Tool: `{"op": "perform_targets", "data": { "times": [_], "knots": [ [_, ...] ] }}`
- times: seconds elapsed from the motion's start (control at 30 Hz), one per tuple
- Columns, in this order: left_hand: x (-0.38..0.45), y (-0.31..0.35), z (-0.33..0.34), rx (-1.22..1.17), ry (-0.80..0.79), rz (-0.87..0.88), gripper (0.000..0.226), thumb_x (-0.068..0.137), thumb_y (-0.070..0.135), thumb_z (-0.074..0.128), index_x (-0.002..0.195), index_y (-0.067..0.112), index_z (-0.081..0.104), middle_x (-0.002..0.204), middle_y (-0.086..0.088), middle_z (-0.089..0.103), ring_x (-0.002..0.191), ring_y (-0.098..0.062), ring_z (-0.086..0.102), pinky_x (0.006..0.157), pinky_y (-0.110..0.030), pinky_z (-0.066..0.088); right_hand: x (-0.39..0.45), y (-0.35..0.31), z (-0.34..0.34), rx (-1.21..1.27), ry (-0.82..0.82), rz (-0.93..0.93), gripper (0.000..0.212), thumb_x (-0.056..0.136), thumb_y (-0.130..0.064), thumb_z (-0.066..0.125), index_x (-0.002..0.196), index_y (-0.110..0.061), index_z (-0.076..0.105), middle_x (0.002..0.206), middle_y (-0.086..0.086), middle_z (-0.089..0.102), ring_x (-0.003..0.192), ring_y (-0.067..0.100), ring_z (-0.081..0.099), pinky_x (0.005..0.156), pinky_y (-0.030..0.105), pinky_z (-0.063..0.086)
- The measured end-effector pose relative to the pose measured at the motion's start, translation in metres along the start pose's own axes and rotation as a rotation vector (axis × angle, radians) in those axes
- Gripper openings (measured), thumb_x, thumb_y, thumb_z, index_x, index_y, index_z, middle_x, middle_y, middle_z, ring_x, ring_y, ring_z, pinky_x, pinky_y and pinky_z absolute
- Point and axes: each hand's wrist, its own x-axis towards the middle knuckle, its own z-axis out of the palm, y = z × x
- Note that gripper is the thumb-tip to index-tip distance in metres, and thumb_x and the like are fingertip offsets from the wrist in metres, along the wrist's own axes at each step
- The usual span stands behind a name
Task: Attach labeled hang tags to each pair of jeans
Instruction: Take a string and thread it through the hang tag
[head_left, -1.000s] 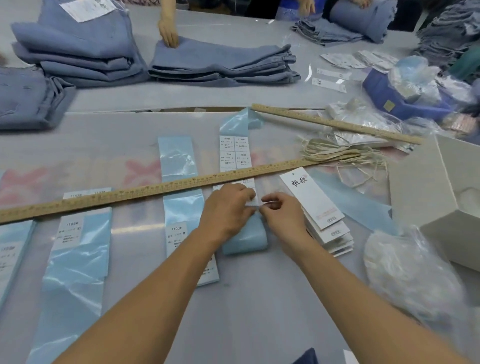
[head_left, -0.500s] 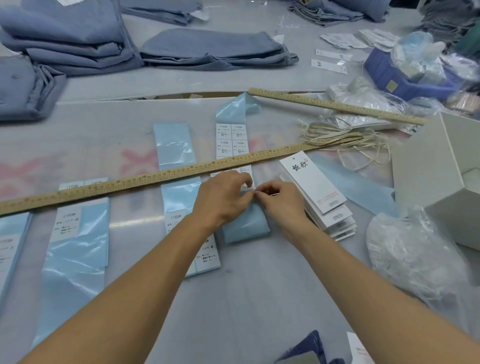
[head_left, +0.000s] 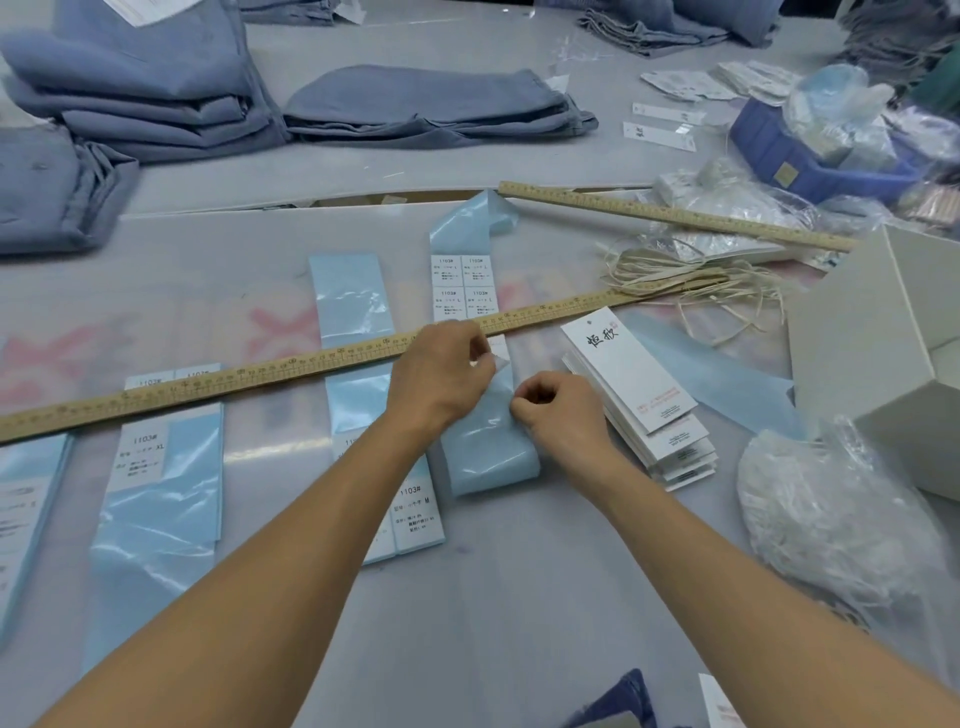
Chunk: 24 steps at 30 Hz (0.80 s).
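Blue backing strip (head_left: 488, 441) of size stickers lies on the desk (head_left: 519, 597) under a wooden ruler (head_left: 291, 364). The left hand (head_left: 441, 384) pinches a sticker corner; the right hand (head_left: 561, 410) has fingers curled, pinching at the strip's edge. Hang tags (head_left: 634, 384) are stacked just right; folded jeans (head_left: 431, 104) sit beyond.

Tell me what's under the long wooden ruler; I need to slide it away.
Under the long wooden ruler lie blue sticker backing strips with size labels. Labels directly beneath stay hidden.
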Motion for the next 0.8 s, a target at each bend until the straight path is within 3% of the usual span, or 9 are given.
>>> {"op": "perform_targets", "data": {
  "times": [0.13, 0.2, 0.27, 0.4, 0.53, 0.63, 0.8],
  "knots": [
    [0.005, -0.008, -0.028, -0.418, 0.245, -0.354, 0.011, 0.087, 0.016, 0.067, 0.080, 0.022, 0.073, 0.077, 0.009, 0.069, 0.075, -0.010, 0.064, 0.066, -0.025, 0.047, 0.002, -0.002, -0.001, -0.033, -0.028, 0.016, 0.012, 0.080, -0.013, 0.072, 0.073, -0.021, 0.070, 0.074, -0.011, 0.069, 0.072, 0.005, 0.063, 0.066, 0.022, 0.046],
    [0.000, -0.013, -0.041, -0.508, 0.326, -0.425, 0.012, 0.087, 0.015, 0.066, 0.078, 0.022, 0.071, 0.073, 0.007, 0.067, 0.070, -0.012, 0.062, 0.066, -0.025, 0.045, 0.000, -0.003, -0.003, -0.022, -0.050, 0.038, 0.013, 0.082, -0.013, 0.072, 0.075, -0.023, 0.069, 0.077, -0.011, 0.068, 0.075, 0.007, 0.063, 0.069, 0.022, 0.045],
    [-0.009, -0.012, -0.051, -0.460, 0.406, -0.391, 0.008, 0.089, 0.018, 0.066, 0.082, 0.020, 0.070, 0.073, 0.005, 0.067, 0.070, -0.014, 0.062, 0.067, -0.031, 0.051, -0.003, -0.008, -0.007, 0.000, -0.030, 0.043, 0.010, 0.085, -0.014, 0.071, 0.085, -0.024, 0.067, 0.082, -0.010, 0.066, 0.079, 0.009, 0.062, 0.071, 0.023, 0.045],
    [-0.034, 0.012, -0.061, -0.064, 0.616, 0.050, 0.007, 0.092, 0.019, 0.068, 0.086, 0.016, 0.069, 0.059, 0.006, 0.056, 0.056, -0.022, 0.055, 0.053, -0.031, 0.046, -0.015, -0.037, -0.027, 0.126, 0.134, -0.095, 0.012, 0.088, -0.013, 0.066, 0.084, -0.024, 0.068, 0.077, -0.011, 0.068, 0.072, 0.000, 0.062, 0.065, 0.009, 0.044],
    [-0.052, 0.037, -0.061, 0.282, 0.639, 0.487, 0.013, 0.091, 0.011, 0.070, 0.078, 0.010, 0.071, 0.055, -0.006, 0.060, 0.046, -0.026, 0.056, 0.038, -0.029, 0.042, -0.036, -0.073, -0.054, 0.558, -0.119, 0.067, 0.012, 0.092, -0.021, 0.071, 0.086, -0.012, 0.075, 0.075, -0.001, 0.073, 0.070, 0.008, 0.067, 0.067, 0.022, 0.057],
    [-0.059, 0.054, -0.056, 0.396, 0.618, 0.652, 0.019, 0.090, 0.008, 0.070, 0.072, 0.012, 0.067, 0.057, -0.006, 0.058, 0.047, -0.024, 0.053, 0.037, -0.031, 0.038, -0.049, -0.086, -0.073, 0.760, -0.158, 0.208, 0.016, 0.093, -0.022, 0.071, 0.083, -0.012, 0.076, 0.075, 0.002, 0.073, 0.066, 0.010, 0.067, 0.064, 0.025, 0.056],
    [-0.071, 0.081, -0.044, 0.475, 0.541, 0.834, 0.013, 0.084, 0.004, 0.078, 0.076, 0.011, 0.070, 0.057, -0.005, 0.058, 0.048, -0.020, 0.049, 0.036, -0.029, 0.038, -0.060, -0.084, -0.101, 0.855, -0.077, 0.324, 0.010, 0.091, -0.012, 0.072, 0.083, -0.008, 0.072, 0.068, 0.003, 0.071, 0.056, 0.010, 0.064, 0.060, 0.026, 0.056]
  ]
}}
